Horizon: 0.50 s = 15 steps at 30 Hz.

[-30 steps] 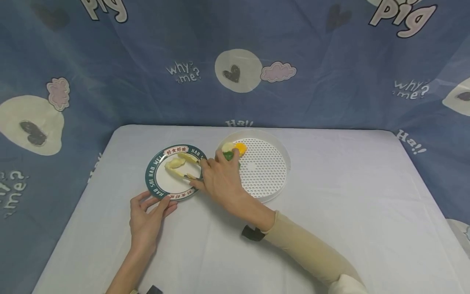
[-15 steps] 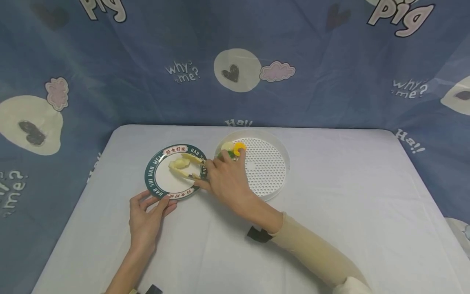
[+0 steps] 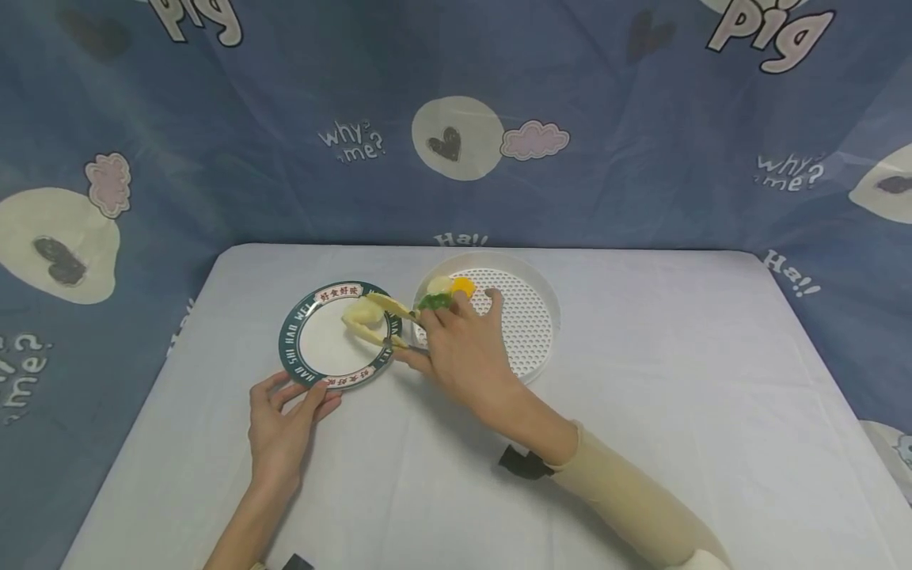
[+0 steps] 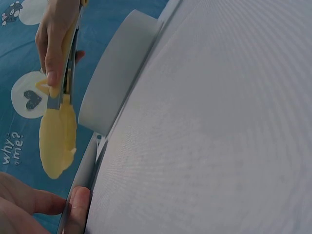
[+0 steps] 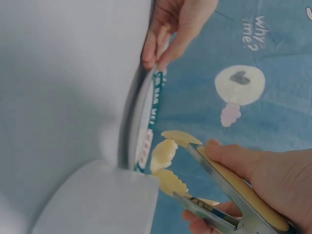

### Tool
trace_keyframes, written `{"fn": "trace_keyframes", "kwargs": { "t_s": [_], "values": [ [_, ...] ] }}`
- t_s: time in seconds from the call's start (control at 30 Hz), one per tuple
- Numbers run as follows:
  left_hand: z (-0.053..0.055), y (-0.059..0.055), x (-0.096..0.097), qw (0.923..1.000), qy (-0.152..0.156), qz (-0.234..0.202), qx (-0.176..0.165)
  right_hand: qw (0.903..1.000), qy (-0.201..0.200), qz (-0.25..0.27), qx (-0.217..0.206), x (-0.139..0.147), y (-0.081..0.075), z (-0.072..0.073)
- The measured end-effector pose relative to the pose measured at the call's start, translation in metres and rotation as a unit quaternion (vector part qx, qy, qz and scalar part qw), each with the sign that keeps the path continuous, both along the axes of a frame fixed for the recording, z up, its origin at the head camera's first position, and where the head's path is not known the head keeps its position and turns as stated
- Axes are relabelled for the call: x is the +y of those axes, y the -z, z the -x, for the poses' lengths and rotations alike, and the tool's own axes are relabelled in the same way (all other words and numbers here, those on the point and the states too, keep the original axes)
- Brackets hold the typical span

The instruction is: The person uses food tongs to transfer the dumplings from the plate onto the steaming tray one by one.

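Observation:
My left hand (image 3: pixel 281 435) pinches the near rim of a round plate (image 3: pixel 331 352) with a green lettered border. In my right hand (image 3: pixel 470 348) is a pair of metal tongs (image 5: pixel 219 178) with yellow handles and scalloped yellow tips. Between the tips sits a pale yellow, lumpy piece (image 5: pixel 164 155) that looks like food; its kind is unclear. Seen from the head, the tongs reach left over the plate's right side, with the piece above the plate. The left wrist view shows the yellow tips raised above the plate's edge.
Right of the plate stands a round white tray (image 3: pixel 534 324) with a perforated bottom and a raised wall. Inside, at its left, lie a yellow piece (image 3: pixel 463 286), a pale piece (image 3: pixel 438 285) and a green piece (image 3: pixel 436 302). A patterned blue cloth (image 3: pixel 613 174) hangs behind the white table (image 3: pixel 677 356).
My right hand has moved rightward with the tongs and the pale yellow piece, from the plate's middle to its right side. My left hand stays at the plate's rim.

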State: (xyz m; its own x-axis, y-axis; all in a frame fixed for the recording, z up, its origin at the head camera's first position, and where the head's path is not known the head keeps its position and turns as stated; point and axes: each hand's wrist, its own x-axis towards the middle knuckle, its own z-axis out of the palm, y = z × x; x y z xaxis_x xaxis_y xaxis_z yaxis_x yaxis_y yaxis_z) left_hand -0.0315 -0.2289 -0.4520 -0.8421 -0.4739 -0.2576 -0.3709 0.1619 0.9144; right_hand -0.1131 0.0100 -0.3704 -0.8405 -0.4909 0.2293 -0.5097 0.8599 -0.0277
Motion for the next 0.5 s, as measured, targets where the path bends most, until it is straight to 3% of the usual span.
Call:
{"fn": "trace_keyframes", "kwargs": {
  "t_s": [0.5],
  "values": [
    [-0.001,-0.001,0.000,1.0000,0.003,-0.007,0.000,0.9988,0.046,-0.015,-0.004,0.033,-0.016,-0.010]
  ]
}}
